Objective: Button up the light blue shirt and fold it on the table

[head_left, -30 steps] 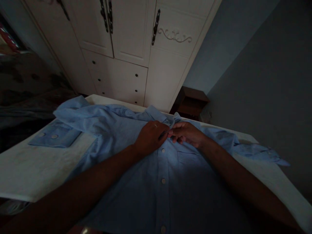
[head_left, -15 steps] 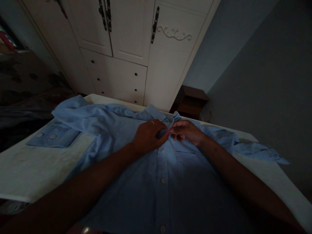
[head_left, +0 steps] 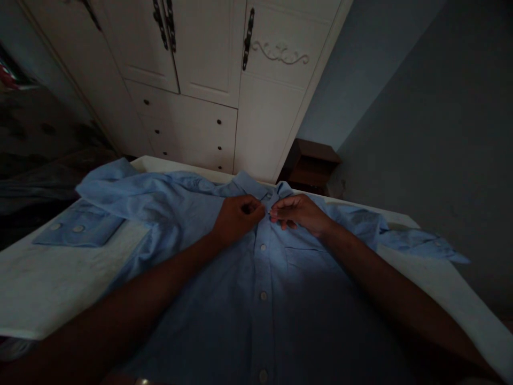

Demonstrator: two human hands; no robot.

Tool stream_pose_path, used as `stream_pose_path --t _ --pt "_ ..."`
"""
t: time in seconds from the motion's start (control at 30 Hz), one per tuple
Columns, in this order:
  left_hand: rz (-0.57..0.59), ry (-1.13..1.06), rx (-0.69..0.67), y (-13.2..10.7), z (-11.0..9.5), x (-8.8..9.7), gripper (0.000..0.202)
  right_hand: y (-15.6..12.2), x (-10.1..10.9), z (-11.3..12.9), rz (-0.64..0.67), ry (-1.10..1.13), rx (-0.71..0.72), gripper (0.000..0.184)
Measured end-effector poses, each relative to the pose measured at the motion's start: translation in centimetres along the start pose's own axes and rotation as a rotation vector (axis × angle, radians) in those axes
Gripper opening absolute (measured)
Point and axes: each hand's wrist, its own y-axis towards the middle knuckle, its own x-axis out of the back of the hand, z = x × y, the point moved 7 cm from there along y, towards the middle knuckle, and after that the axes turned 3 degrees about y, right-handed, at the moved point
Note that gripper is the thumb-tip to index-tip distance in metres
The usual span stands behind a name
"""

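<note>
A light blue button-up shirt (head_left: 224, 299) lies front side up, its collar (head_left: 250, 184) at the far edge and its sleeves spread to both sides. Pale buttons (head_left: 263, 295) run down the front placket. Just below the collar, my left hand (head_left: 239, 218) is closed, thumb and forefinger pinching the placket edge. My right hand (head_left: 298, 213) faces it from the other side, thumb and fingertips pinched at the placket too. Between the fingertips, the small button area is partly hidden. A breast pocket (head_left: 306, 262) sits below my right wrist.
The shirt rests on a white table (head_left: 100, 272). Behind it stands a cream wardrobe (head_left: 200, 53) with dark handles and drawers. A brown wooden cabinet (head_left: 316, 155) is by the grey wall at the back right. One folded cuff (head_left: 80, 224) lies at the left.
My left hand has curled its fingers in more and its fingertips have drawn slightly apart from my right hand's. The whole view has shifted a little; the shirt lies as before.
</note>
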Motion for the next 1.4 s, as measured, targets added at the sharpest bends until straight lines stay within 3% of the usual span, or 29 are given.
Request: stream_pose_path --t 0.1,0.43,0.57,0.67,0.9,1.17,1.4 --pt "0.027 -0.029 0.057 0.1 0.3 0.0 0.019 0.0 -0.1 0.1 -0.002 0.004 -0.011 0.024" --pt "0.024 0.087 0.069 0.3 0.6 0.1 0.018 0.3 0.1 -0.6 0.030 0.021 -0.021 0.026" --pt "0.117 0.147 0.001 0.3 0.8 -0.6 0.016 0.6 0.0 -1.1 0.024 -0.002 -0.019 0.029" --pt "0.200 0.216 -0.049 0.2 0.9 -1.2 0.018 0.6 -0.3 -1.0 0.006 -0.074 0.008 0.033" --pt "0.248 0.415 -0.125 0.0 0.6 -1.6 0.020 0.5 0.1 -0.3 -0.122 -0.298 0.164 0.031" --pt "0.210 0.396 -0.126 0.1 0.8 -1.4 0.015 0.4 0.5 0.0 -0.230 -0.583 0.302 0.033" --pt "0.182 0.433 -0.134 0.2 1.2 -1.4 0.024 0.6 0.5 -0.2 -0.261 -0.665 0.240 0.034"
